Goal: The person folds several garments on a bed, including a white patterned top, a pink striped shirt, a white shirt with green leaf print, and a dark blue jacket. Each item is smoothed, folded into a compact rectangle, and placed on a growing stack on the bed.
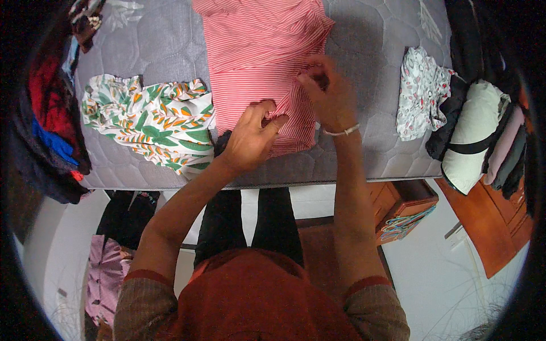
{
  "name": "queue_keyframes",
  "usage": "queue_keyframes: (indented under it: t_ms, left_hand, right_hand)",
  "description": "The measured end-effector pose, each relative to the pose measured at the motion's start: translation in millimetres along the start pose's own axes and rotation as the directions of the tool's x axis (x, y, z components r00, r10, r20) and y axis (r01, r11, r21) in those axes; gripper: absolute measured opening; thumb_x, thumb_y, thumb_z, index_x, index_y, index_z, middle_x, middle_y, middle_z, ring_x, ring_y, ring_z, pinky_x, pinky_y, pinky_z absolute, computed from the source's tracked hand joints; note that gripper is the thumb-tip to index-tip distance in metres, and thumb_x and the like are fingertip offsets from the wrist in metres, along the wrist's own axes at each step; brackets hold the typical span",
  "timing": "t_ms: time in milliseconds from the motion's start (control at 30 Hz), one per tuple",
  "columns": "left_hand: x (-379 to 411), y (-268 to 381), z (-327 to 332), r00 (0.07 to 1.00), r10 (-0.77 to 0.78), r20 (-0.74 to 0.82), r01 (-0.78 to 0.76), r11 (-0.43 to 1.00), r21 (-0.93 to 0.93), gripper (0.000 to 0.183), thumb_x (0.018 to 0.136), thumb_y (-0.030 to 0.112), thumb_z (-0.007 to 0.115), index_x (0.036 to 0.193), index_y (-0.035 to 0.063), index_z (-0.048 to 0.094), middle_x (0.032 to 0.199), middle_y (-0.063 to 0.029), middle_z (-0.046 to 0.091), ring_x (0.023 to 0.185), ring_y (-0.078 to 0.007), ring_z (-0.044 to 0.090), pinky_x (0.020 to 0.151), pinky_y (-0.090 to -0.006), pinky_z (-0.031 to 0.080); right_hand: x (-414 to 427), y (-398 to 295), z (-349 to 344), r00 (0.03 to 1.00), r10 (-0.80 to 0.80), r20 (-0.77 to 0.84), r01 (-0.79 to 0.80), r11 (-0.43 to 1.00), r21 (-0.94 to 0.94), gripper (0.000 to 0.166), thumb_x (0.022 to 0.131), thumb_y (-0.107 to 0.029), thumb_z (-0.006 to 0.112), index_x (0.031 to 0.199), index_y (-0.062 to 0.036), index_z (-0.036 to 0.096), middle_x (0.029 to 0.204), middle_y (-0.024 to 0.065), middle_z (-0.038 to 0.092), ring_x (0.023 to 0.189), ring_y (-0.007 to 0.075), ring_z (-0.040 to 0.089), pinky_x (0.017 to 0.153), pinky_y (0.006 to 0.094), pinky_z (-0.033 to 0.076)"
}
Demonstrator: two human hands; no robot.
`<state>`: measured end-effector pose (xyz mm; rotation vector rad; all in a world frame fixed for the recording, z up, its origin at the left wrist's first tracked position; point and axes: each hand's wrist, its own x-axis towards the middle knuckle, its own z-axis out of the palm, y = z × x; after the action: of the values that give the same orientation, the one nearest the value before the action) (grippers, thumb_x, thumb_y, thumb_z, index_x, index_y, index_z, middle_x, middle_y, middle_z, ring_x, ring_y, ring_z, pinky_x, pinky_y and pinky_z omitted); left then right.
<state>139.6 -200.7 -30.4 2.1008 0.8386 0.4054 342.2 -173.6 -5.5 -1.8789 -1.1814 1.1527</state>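
Note:
A red-and-white striped garment (251, 85) lies partly folded on the grey quilted mattress (358, 157). My left hand (254, 136) rests on its lower part, thumb and fingers apart, beside a crease in the cloth. Over the garment's right edge is my right hand (330, 93), blurred, with a band on the wrist; its fingers are curled near the cloth, and whether they pinch it cannot be told. A white garment with green and orange leaf print (158, 123) lies to the left, touching the striped one. Something dark shows beside my left hand.
A white patterned folded cloth (420, 93) lies at the right, near a rolled pale garment (473, 132) and other dark clothes. Red, blue and dark clothes (51, 98) hang at the left edge. Below stand a wooden cabinet (396, 209) with hangers and a pink garment (102, 273).

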Motion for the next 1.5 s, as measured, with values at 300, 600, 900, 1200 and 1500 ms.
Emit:
queue_keyframes:
  t_ms: [300, 600, 900, 1200, 1500]
  left_hand:
    - [4, -1, -2, 1.0, -0.001, -0.019, 0.001, 1.0, -0.022, 0.041, 0.072, -0.001, 0.066, 0.112, 0.0044, 0.063, 0.112, -0.0149, 0.049, 0.097, -0.0304, 0.051, 0.084, -0.0388, 0.047]
    - [6, 5, -12, 0.997, -0.066, 0.025, 0.067, 0.997, -0.045, 0.04, 0.071, 0.005, 0.069, 0.11, 0.0057, 0.064, 0.105, -0.0131, 0.049, 0.098, -0.0323, 0.051, 0.084, -0.0401, 0.045]
    - [-1, -3, -11, 0.996, -0.085, 0.0, 0.085, 0.995, 0.06, 0.034, 0.076, 0.012, 0.064, 0.11, 0.0128, 0.068, 0.095, -0.0105, 0.053, 0.093, -0.028, 0.051, 0.081, -0.0391, 0.045]
    - [-9, -5, -16, 0.999, -0.024, 0.021, 0.018, 0.967, 0.254, 0.036, 0.077, 0.017, 0.059, 0.111, 0.0181, 0.069, 0.091, -0.0079, 0.056, 0.089, -0.0256, 0.052, 0.077, -0.0363, 0.042]
    - [-75, 22, -40, 0.833, -0.289, 0.473, 0.304, 0.952, 0.046, 0.042, 0.081, 0.019, 0.063, 0.122, 0.0107, 0.059, 0.12, -0.0132, 0.058, 0.118, -0.0352, 0.048, 0.097, -0.0484, 0.04]
  right_hand:
    - [20, 27, 4, 0.972, -0.001, 0.236, -0.055, 0.972, 0.23, 0.014, 0.089, -0.013, 0.063, 0.098, -0.0025, 0.06, 0.08, 0.0041, 0.064, 0.069, 0.011, 0.06, 0.062, 0.0256, 0.048]
    - [142, -55, -11, 0.741, -0.671, -0.027, 0.557, 0.637, -0.533, 0.027, 0.082, -0.02, 0.065, 0.104, -0.0062, 0.06, 0.097, 0.0127, 0.063, 0.088, 0.0309, 0.06, 0.078, 0.0397, 0.046]
    - [200, -78, 10, 0.876, -0.293, 0.382, 0.467, 0.322, -0.824, 0.043, 0.073, -0.016, 0.071, 0.113, -0.0042, 0.06, 0.102, 0.0171, 0.065, 0.101, 0.0376, 0.059, 0.091, 0.0461, 0.045]
    - [74, -122, -39, 0.568, -0.605, 0.558, 0.761, 0.127, -0.636, 0.031, 0.078, -0.021, 0.068, 0.108, -0.01, 0.064, 0.093, 0.0107, 0.065, 0.088, 0.0327, 0.061, 0.078, 0.0435, 0.047]
    - [-103, -40, 17, 0.803, -0.342, 0.488, 0.58, 0.636, -0.509, 0.054, 0.072, -0.008, 0.067, 0.124, -0.0125, 0.054, 0.095, 0.0085, 0.06, 0.092, 0.0313, 0.057, 0.086, 0.0443, 0.042]
